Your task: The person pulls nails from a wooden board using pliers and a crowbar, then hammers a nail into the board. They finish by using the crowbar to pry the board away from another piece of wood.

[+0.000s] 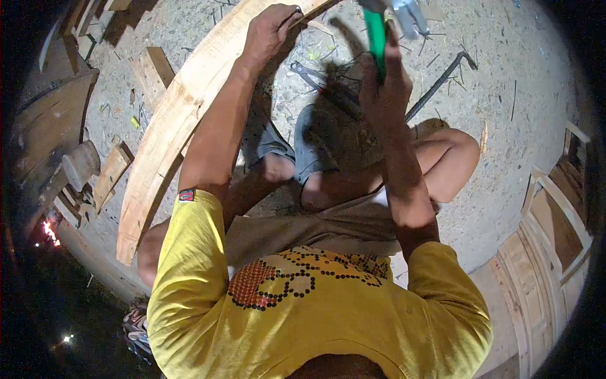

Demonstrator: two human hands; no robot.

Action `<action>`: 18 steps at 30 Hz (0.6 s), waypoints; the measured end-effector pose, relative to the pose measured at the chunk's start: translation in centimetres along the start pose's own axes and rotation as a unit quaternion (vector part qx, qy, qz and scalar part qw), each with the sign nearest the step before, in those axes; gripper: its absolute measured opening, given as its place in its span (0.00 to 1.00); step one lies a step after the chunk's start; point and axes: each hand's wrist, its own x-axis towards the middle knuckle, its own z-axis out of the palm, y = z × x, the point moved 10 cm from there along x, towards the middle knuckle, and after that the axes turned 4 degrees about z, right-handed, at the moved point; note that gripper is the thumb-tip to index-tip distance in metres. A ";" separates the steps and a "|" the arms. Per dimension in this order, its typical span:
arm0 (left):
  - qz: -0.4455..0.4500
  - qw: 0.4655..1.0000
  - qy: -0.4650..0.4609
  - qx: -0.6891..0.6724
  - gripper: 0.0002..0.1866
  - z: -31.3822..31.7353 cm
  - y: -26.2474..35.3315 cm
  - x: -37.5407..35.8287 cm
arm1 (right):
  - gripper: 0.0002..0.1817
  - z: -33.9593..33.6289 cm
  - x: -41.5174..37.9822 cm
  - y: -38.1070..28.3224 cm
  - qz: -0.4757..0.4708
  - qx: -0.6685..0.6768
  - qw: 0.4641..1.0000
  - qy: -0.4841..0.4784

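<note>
Yellow T-shirt point(353, 316) fills btm. ctr.; R hand point(386, 88) grips green-handled hammer point(375, 35); L hand point(268, 33) at curved plank point(189, 91), hold unclear; wood prob. stiff, hefty, best held by edges.

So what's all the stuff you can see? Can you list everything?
Plank: one, pale, curved, left of the legs
Green tool: one, green handle, in the right hand, top cut off
Metal thing: one, silver, beside the green tool, too blurred to name
Pincers: one, dark and red, near the shoes
Bar: one, black, on the floor at right
Nails: many, dark, scattered
Wood pieces: several, brown, far left
Frame: one, pale, far right
Floor: one, grey, underneath
Shirt: one, yellow, on the person
Shorts: one pair, brown, on the person
Shoes: two, grey-blue, on the feet
Left hand: one, at the plank's edge
Right hand: one, around the handle
</note>
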 end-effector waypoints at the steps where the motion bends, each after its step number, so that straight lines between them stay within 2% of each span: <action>1: -0.002 1.000 0.001 0.001 0.10 0.0 -0.2 -0.1 | 0.24 0.7 -0.3 -1.0 -0.035 -0.021 0.999 -0.019; 2: 0.023 1.000 0.007 -0.005 0.11 -0.1 0.1 -0.3 | 0.25 1.6 -0.8 -1.8 -0.069 -0.041 0.996 -0.037; 4: 0.048 0.999 0.018 -0.009 0.13 -0.6 0.9 -0.3 | 0.27 2.8 -1.5 -1.6 -0.067 -0.059 0.995 -0.052; 6: 0.040 0.999 0.001 -0.036 0.11 -0.4 1.1 -0.2 | 0.28 4.9 -1.1 0.3 0.006 -0.096 0.986 -0.134; 8: 0.043 0.999 0.010 -0.017 0.10 -0.6 1.3 -0.1 | 0.29 4.7 -0.9 -0.1 -0.004 -0.075 0.991 -0.113; 10: 0.022 0.999 -0.017 -0.044 0.13 0.1 0.6 -0.2 | 0.29 2.5 -0.1 -2.5 -0.005 0.001 0.999 -0.041; 12: 0.022 0.999 -0.011 -0.043 0.12 0.2 0.6 -0.4 | 0.27 2.1 -0.7 -2.7 -0.024 0.005 1.000 -0.017; 14: 0.033 0.999 -0.002 -0.040 0.11 -0.2 0.9 -0.1 | 0.26 2.8 -1.8 -2.1 -0.062 -0.045 0.997 0.007; 15: 0.021 0.999 -0.016 -0.033 0.10 -0.3 1.2 -0.3 | 0.25 5.0 -1.9 -0.4 0.000 -0.139 0.982 -0.130; 16: 0.012 0.999 -0.026 -0.022 0.10 -0.5 1.2 -0.1 | 0.25 5.0 -1.4 -0.6 -0.008 -0.137 0.983 -0.124; 17: 0.031 0.999 -0.011 -0.034 0.10 -0.8 1.9 0.3 | 0.26 4.8 -0.9 -0.4 0.008 -0.080 0.991 -0.110; 18: 0.011 0.998 -0.023 -0.050 0.10 0.1 1.1 -0.2 | 0.26 4.5 0.1 -1.0 0.021 -0.021 0.995 -0.097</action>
